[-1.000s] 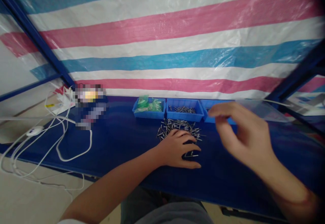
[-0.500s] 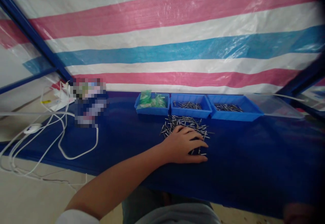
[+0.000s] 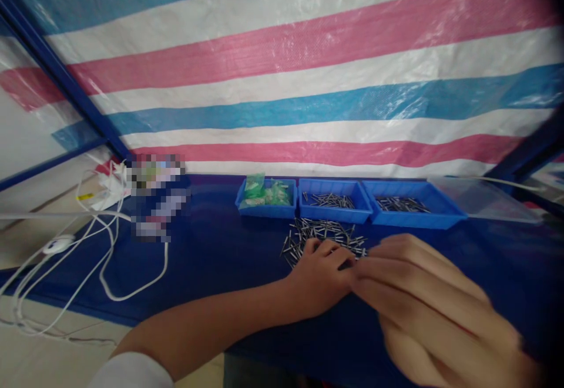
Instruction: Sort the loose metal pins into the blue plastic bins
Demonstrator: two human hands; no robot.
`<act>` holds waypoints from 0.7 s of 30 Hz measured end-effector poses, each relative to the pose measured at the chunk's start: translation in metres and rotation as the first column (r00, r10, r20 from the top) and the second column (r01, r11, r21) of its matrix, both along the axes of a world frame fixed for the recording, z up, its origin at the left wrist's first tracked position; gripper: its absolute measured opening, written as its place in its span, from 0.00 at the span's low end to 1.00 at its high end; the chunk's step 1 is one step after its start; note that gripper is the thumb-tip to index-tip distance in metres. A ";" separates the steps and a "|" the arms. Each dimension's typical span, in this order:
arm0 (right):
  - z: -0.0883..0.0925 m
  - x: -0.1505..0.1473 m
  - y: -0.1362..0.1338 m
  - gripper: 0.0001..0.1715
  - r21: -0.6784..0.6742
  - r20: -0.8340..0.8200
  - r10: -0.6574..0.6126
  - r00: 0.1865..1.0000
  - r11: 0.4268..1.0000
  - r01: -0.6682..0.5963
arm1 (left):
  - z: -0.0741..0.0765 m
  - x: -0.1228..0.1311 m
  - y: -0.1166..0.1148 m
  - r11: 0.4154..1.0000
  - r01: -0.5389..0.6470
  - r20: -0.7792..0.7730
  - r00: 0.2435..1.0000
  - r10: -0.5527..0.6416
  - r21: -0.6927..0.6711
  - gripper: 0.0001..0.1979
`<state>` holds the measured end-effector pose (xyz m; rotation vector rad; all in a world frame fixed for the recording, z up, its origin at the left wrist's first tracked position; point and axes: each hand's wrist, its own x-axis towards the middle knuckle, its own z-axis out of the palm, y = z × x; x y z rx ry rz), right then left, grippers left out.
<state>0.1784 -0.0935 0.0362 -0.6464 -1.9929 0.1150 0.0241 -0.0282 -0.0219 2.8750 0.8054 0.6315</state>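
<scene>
A loose pile of silver pop rivets (image 3: pixel 308 229) lies on the blue tabletop. My left hand (image 3: pixel 324 273) rests at the pile's near side, its fingers curled down and drawn together. From the right, my right hand (image 3: pixel 434 297) reaches in close to the camera, slightly blurred. Its fingers are pressed together, and the tips meet or overlap the thumb side of my left hand. Whatever lies between the fingertips of either hand is hidden.
Behind the pile stand three blue bins: one with green packets (image 3: pixel 267 193), a middle bin (image 3: pixel 335 215) and a right bin (image 3: pixel 418 219), both holding rivets. A clear plastic sheet (image 3: pixel 489 200) lies at right. White cables (image 3: pixel 106 259) tangle at left. A striped tarp (image 3: pixel 282 59) hangs behind.
My right hand has come in from the right to my left hand. The left fingers, spread over the rivets before, are now curled. The view has tilted up slightly.
</scene>
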 end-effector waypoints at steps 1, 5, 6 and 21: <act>0.006 -0.001 0.016 0.23 0.039 0.017 0.000 1.000 0.999 0.000 | 0.001 0.000 0.000 1.000 -0.023 -0.004 1.000 0.023 0.008 0.07; -0.009 0.005 0.051 0.16 -0.041 0.030 -0.076 0.997 0.996 0.077 | 0.013 -0.002 0.003 0.996 -0.056 0.126 0.990 0.064 -0.065 0.09; -0.017 0.008 0.053 0.13 -0.103 0.030 -0.101 0.994 0.989 0.104 | 0.017 -0.003 0.004 0.990 -0.043 0.218 0.973 0.072 -0.134 0.09; -0.020 -0.017 0.076 0.12 -0.636 -0.301 -0.198 0.933 0.771 -0.042 | 0.028 -0.011 0.019 0.766 0.086 0.691 0.502 0.519 -0.638 0.04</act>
